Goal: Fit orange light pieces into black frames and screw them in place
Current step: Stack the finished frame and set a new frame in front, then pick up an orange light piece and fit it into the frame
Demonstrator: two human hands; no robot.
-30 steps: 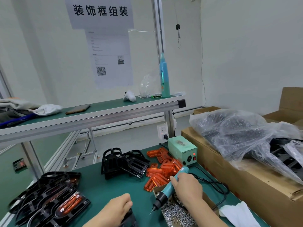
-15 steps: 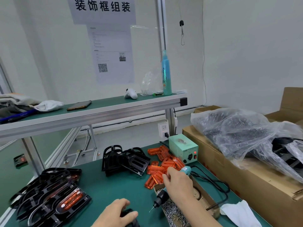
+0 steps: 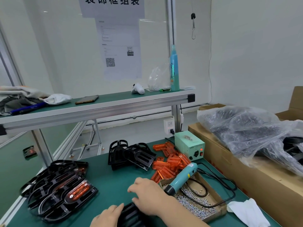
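A black frame (image 3: 129, 215) lies at the table's near edge. My left hand (image 3: 105, 217) holds its left side with the thumb on the rim. My right hand (image 3: 147, 194) rests on the frame's far end, fingers loosely spread and holding nothing. The teal electric screwdriver (image 3: 180, 177) lies tip-down in the cardboard screw tray (image 3: 218, 205), just right of that hand. Loose orange light pieces (image 3: 170, 163) are heaped behind the tray. Empty black frames (image 3: 131, 154) stand at the centre back. Frames fitted with orange pieces (image 3: 60, 189) are stacked on the left.
The screwdriver's green power box (image 3: 188, 145) sits behind the orange pieces, and its black cable loops past the tray. A long cardboard box (image 3: 229, 169) with a plastic bag (image 3: 246, 128) of black parts lines the right side. A white tissue (image 3: 246, 212) lies at the near right.
My right hand has put the screwdriver down in the screw tray and moved left onto the black frame. My left hand stays at the frame.
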